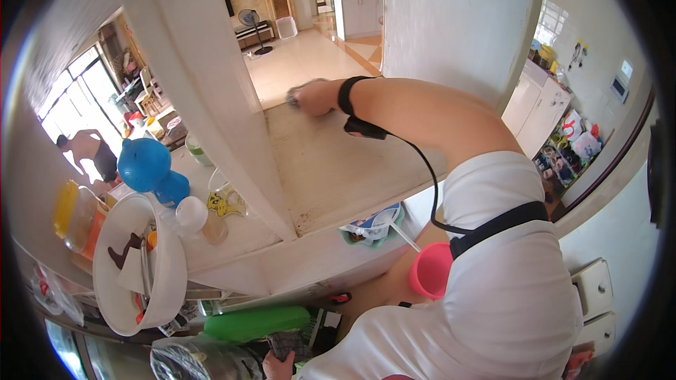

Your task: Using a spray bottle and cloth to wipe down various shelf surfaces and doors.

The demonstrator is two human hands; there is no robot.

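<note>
My right hand (315, 101) reaches across a white wooden shelf board (338, 163) to its far edge. It is closed on a grey cloth (296, 96), partly hidden by the fingers and slightly blurred. Dark smudges mark the board's near left corner. At the bottom of the view, my left hand (279, 365) holds a dark grey checked cloth (288, 344), low beside a green rounded object (259, 322). Below the shelf, near my body, a pink plastic bucket (430, 270) is partly hidden by my right sleeve.
An upright white panel (211, 79) borders the board. Left of it stand a blue figurine (145, 164), a white tub (177, 274) with assorted items and a clear jar with a yellow lid (66, 208). A basin with a white-handled strainer (388, 216) sits below. Another person (92, 150) bends over far left.
</note>
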